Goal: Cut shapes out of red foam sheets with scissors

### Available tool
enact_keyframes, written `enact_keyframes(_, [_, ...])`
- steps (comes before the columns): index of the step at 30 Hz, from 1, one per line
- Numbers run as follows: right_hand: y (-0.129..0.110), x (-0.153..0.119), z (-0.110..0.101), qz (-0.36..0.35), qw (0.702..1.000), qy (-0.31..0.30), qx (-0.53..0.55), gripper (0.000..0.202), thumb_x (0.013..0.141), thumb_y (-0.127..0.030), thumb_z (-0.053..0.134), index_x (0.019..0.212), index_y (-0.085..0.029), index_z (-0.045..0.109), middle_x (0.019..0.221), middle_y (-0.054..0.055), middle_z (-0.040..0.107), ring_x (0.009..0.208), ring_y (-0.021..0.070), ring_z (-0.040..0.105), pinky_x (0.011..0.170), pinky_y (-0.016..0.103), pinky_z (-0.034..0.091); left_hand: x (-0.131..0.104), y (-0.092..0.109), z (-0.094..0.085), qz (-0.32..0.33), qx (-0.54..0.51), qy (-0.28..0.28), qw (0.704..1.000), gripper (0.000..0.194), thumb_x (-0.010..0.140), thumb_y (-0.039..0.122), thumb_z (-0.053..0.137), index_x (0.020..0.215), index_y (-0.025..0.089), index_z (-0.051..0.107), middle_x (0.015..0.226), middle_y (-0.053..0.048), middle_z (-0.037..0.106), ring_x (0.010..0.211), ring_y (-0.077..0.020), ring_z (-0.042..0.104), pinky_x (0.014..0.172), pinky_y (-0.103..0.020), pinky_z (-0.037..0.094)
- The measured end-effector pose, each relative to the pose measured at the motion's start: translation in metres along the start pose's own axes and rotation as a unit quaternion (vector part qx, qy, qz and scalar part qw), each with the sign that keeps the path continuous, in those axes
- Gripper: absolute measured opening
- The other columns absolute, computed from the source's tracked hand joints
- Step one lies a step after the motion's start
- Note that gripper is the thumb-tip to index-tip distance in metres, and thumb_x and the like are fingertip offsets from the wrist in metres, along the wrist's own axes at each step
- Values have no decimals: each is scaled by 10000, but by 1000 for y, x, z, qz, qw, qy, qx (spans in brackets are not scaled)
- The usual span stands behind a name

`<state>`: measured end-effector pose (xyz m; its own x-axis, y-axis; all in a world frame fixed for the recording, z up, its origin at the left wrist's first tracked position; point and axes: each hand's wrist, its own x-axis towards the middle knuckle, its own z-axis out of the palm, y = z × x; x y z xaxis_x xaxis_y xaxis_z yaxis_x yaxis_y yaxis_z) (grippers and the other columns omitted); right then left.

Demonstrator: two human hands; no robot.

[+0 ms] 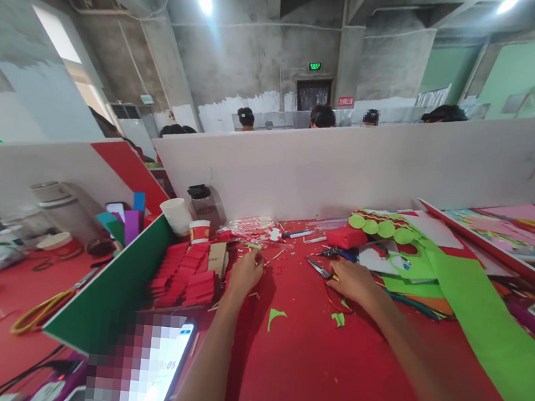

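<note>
My left hand (245, 273) rests on the red table (308, 368) with its fingers curled, beside stacks of small red paper pieces (184, 274); I cannot make out anything inside it. My right hand (353, 280) lies palm down on the table, its fingers on the yellow handle of a pair of scissors (321, 270). Two small green paper scraps (276, 316) lie on the table just in front of my hands. Green paper circles (378, 226) sit further back on the right.
Green paper sheets (474, 309) spread along the right. A phone (157, 366) lies near the front edge. A green divider board (112, 286) stands on the left, paper cups (178, 215) behind it. A white partition (347, 164) closes the back; other people's heads show beyond.
</note>
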<state>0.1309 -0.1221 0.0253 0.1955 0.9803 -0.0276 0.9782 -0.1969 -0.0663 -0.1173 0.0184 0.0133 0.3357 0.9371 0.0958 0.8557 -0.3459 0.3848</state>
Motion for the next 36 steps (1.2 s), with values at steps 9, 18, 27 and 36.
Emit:
enact_keyframes(9, [-6,0,-3,-14,1000,8,8,172,932,-246,567,944,-187,728,1047,136,768,1002,316,728,745,322,471,0,1,1,5,-6,0,1000,191,915,204,514,1033,224,663,1109,-83,757,1005,-242,701,771,-291,459])
enact_keyframes(18, [-3,4,2,2,1000,12,3,230,971,-229,492,1029,-179,709,1055,160,767,991,318,731,747,334,464,5,-3,9,26,-48,-1,999,143,898,182,554,972,200,675,1044,-84,761,958,-223,698,754,-271,457])
enact_keyframes(27, [-1,6,5,-21,1000,-5,4,214,947,-224,510,980,-201,721,1033,137,772,976,300,730,733,305,457,4,4,20,58,-60,-20,996,157,888,152,575,936,195,718,1011,-59,777,946,-179,696,764,-232,455])
enact_keyframes(36, [-2,6,5,-36,999,2,20,188,933,-228,527,949,-212,714,985,104,782,932,282,733,681,283,425,1,3,21,46,-37,-22,998,202,890,170,575,1021,216,722,1095,-79,770,1028,-210,695,801,-257,464])
